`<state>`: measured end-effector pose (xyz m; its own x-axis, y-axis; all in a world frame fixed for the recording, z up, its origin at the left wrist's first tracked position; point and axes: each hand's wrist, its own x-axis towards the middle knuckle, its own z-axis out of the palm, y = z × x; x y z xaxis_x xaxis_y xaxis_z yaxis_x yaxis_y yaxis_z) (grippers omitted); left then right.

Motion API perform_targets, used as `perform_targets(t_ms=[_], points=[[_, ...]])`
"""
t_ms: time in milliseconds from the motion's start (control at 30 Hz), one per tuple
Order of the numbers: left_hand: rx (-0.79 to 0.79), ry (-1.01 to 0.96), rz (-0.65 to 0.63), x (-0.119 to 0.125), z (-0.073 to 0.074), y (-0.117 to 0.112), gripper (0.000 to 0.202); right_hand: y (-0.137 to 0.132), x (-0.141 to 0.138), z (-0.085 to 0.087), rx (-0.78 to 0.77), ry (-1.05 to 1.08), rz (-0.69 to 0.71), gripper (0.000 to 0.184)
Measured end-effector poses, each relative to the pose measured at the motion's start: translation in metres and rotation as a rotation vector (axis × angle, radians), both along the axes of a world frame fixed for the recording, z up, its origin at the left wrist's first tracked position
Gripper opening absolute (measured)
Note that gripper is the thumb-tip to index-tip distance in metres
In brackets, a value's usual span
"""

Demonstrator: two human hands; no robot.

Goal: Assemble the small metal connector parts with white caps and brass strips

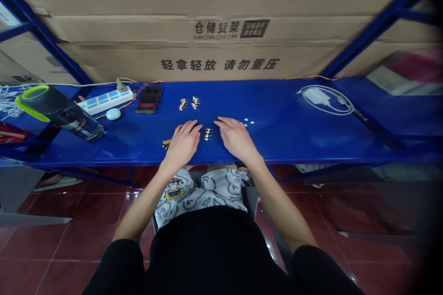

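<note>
Black shirt [214,249] lies nearest. Near the front edge of the blue bench [294,143], brown pins [166,143] lie beside the left hand [184,140]. This hand and the right hand [236,136] are released, fingers extended. Between them sits a row of small white-and-gold pieces [208,135]. Two similar clusters [195,103] lie toward the back edge, before printed cardboard [214,64].

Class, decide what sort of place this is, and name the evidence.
Probably an improvised workspace in a storeroom or workshop: a blue metal shelf serves as the worktop, large cardboard stands behind it, and a power strip lies on it.
</note>
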<state>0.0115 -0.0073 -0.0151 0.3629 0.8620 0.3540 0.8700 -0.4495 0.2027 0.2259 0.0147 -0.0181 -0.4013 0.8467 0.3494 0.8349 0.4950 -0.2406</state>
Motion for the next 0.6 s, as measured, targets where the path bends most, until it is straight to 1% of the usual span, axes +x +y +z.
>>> perform_targets(t_ms=[600], points=[[0.022,0.011,-0.011,-0.0005,-0.0021,0.0004,0.038,-0.0011,-0.0001,0.0013,-0.004,-0.002,-0.003,0.047]])
